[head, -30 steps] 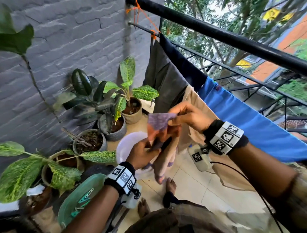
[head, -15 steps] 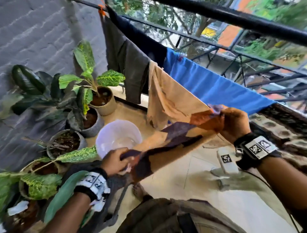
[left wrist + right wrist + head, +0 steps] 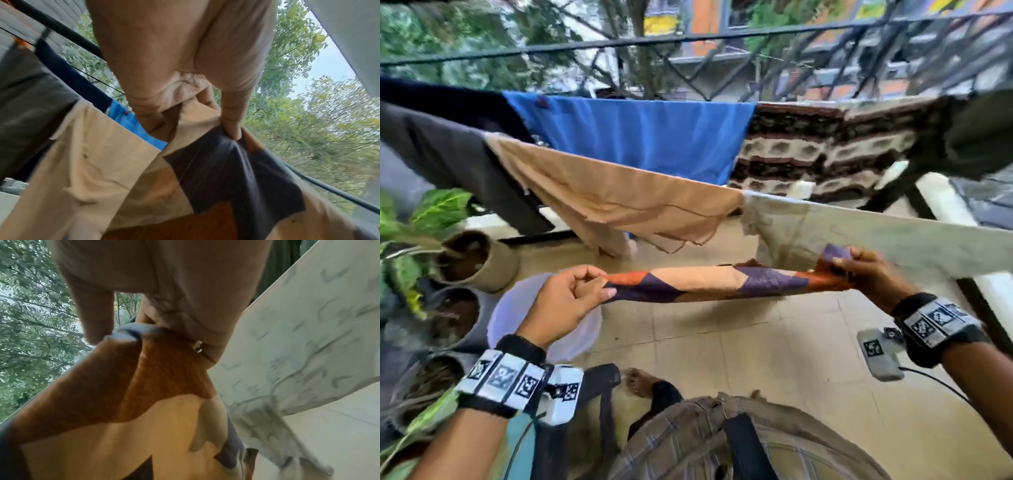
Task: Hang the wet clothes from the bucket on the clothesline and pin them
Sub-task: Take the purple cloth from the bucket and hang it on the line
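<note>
A patchwork cloth point(image 3: 709, 282) of orange, purple and tan patches is stretched level between my two hands, below the clothesline. My left hand point(image 3: 571, 291) pinches its left end, seen close in the left wrist view as dark and tan cloth point(image 3: 222, 168) under my fingers point(image 3: 230, 123). My right hand point(image 3: 859, 274) grips the right end; the right wrist view shows the orange corner point(image 3: 160, 369) bunched in my fingers point(image 3: 96, 321). The white bucket point(image 3: 506, 315) stands on the floor under my left hand. The near line carries a tan cloth point(image 3: 619, 198) and a pale printed cloth point(image 3: 859, 233).
A farther line holds a dark garment point(image 3: 448, 150), a blue cloth point(image 3: 640, 137) and a striped brown cloth point(image 3: 825, 147). Potted plants point(image 3: 472, 257) line the left side. A black railing point(image 3: 688, 41) runs behind. My bare foot point(image 3: 640, 380) stands on the tiled floor point(image 3: 756, 342).
My hands have drawn apart and pulled the patchwork cloth out flat and level. My view has swung right along the lines, away from the wall and plants.
</note>
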